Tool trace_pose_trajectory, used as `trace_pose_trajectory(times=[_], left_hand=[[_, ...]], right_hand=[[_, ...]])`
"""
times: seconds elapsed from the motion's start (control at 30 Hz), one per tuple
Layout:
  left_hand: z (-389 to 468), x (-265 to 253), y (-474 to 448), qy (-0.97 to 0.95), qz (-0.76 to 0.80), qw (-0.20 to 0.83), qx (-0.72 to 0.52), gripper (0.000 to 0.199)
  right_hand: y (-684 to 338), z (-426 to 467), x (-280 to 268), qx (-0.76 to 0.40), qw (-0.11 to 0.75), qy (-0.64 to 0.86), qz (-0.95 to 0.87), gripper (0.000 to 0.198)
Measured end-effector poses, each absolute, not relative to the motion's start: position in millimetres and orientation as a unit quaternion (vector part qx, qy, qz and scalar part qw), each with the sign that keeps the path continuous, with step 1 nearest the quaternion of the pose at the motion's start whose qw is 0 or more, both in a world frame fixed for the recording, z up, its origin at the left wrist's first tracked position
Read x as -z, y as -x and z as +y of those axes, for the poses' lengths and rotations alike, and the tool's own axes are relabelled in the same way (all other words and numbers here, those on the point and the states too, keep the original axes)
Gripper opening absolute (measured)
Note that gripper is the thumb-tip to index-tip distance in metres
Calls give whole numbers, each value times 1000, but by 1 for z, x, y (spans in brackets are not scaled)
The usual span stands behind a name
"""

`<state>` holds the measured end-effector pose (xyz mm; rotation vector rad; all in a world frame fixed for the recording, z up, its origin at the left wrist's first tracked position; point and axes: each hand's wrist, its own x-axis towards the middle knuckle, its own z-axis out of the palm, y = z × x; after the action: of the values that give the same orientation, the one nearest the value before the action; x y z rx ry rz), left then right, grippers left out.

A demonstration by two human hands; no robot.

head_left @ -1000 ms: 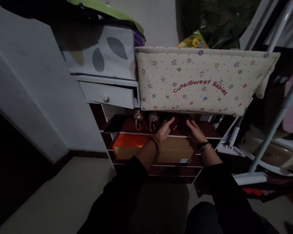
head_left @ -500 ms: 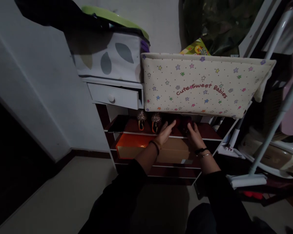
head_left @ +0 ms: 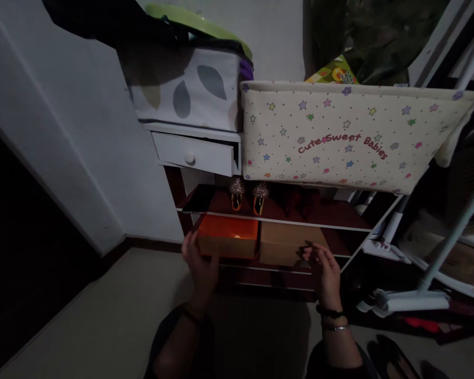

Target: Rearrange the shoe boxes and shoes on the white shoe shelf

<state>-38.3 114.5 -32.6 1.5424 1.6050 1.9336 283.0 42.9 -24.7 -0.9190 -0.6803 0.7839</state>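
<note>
My left hand (head_left: pixel 200 271) is in front of the left end of the orange-topped box (head_left: pixel 227 234), fingers apart and holding nothing. By the right end of a brown cardboard box (head_left: pixel 288 237), my right hand (head_left: pixel 326 273) has its fingers loosely bent and apart, with nothing visible in them. Both boxes lie side by side on a shelf. Above them on the dark red upper shelf (head_left: pixel 339 213) stand two glittery shoes (head_left: pixel 237 193) with orange edging. A dark red pair of what look like shoes (head_left: pixel 300 201) sits right of these, mostly in shadow.
A flat black object (head_left: pixel 199 199) lies at the upper shelf's left end. Over it a white drawer (head_left: pixel 193 153) is slightly pulled out. A star-patterned fabric bin (head_left: pixel 335 139) overhangs the shelves. At right lean a mop (head_left: pixel 438 258) and other poles; dark shoes (head_left: pixel 393 355) lie on the floor.
Both hands have come away from the dark red shoes on the upper shelf and dropped lower. The left hand has swung left to the orange-topped box. The view has shifted slightly.
</note>
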Motion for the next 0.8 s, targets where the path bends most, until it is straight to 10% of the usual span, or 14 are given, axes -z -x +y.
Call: trace_pose_trajectory(times=[0.5,0.8], left_hand=[[152,77,58,-525,551,239,-604,120],[160,58,78,-454,523,317,-649,84]], right_hand=[[-274,65,42,-348,750,445,-344,42],[-325,60,45,-94,731,608,-297,75]])
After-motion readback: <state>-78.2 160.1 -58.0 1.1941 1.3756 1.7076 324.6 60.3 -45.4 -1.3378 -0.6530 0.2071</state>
